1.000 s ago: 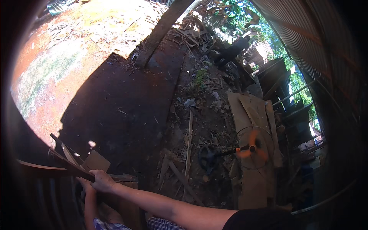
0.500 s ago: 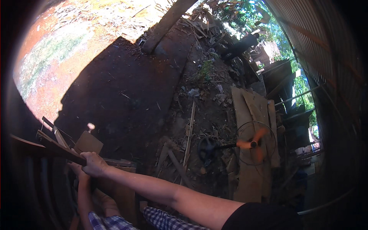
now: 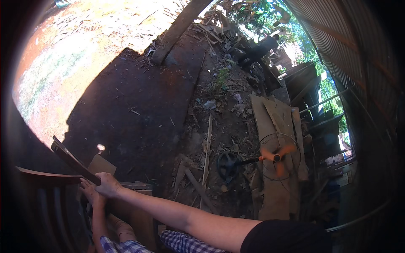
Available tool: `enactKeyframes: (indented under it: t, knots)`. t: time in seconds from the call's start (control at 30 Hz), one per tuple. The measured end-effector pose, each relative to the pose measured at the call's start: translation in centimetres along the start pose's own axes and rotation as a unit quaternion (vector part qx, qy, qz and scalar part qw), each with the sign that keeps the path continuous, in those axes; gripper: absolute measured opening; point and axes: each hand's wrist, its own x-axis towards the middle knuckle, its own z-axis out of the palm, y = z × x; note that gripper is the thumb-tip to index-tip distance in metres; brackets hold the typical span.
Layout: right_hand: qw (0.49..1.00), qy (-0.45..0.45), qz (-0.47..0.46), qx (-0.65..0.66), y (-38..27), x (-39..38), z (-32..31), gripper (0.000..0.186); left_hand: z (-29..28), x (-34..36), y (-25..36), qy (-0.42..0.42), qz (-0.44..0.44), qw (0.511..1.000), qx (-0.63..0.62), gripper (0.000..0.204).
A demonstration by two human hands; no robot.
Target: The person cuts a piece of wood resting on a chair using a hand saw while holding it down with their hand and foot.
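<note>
Dark wood [image 3: 78,163] is gripped by the right hand [image 3: 108,185]; the left hand [image 3: 92,192] is partly hidden, its hold unclear.

I have the hands [image 3: 109,185] at lower left, at the near end of a wooden piece [image 3: 76,161], with a chair back [image 3: 48,176] just to their left. Well to their right, a fan [image 3: 277,158] overlaps flat sheets [image 3: 274,202] in my view, and a wood strip [image 3: 208,147] lies on the ground between hands and fan. Farther ahead I see a post [image 3: 181,33], with roof sheeting [image 3: 333,38] at upper right.
</note>
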Motion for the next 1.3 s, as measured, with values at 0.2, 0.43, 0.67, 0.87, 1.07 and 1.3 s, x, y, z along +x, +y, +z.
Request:
enactKeyframes:
  t: [0.2,0.43,0.67,0.87,1.07,1.3]
  knots:
    - [0.995,0.032,0.04,0.085,0.4,0.5,-0.3,0.034,-1.3,-0.5,0.1,0.003,-0.029,0.999,-0.024,0.095]
    - [0.999,0.003,0.032,0.032,-1.0,-0.3,-0.6,0.033,1.7,1.1,-0.5,-0.046,-0.048,0.997,-0.025,0.075]
    - [0.997,-0.057,0.039,-0.025,-2.0,-1.1,-0.5,0.026,5.0,3.6,-0.1,-0.03,-0.019,0.998,-0.052,0.066]
    - [0.997,-0.061,0.039,-0.007,-1.8,-1.0,0.0,0.029,3.9,3.4,0.3,-0.025,-0.007,0.997,-0.068,0.068]
    - [0.997,-0.025,0.02,0.069,-5.2,-6.0,-4.5,0.031,3.6,2.7,-0.3,-0.028,0.002,0.992,-0.126,0.069]
    - [0.997,0.017,0.057,0.054,-4.1,-9.5,-5.0,0.017,0.7,2.5,-1.0,-0.052,-0.039,0.998,-0.002,0.121]
